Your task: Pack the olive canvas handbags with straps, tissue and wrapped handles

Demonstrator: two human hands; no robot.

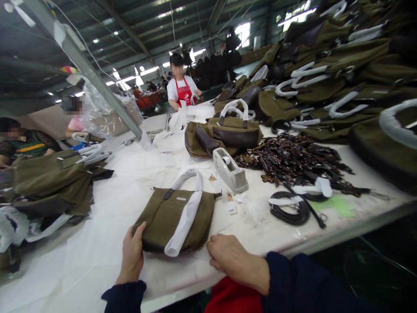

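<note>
Our left hand (132, 252) clasps the green bag (162, 222), lower centre; our right hand (235, 259) curls beside it, hold unclear.

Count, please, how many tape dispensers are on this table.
1. The tape dispenser is on the white table, between the green bag at the left hand and the pile of dark straps. Others may be hidden under the bags.
</note>
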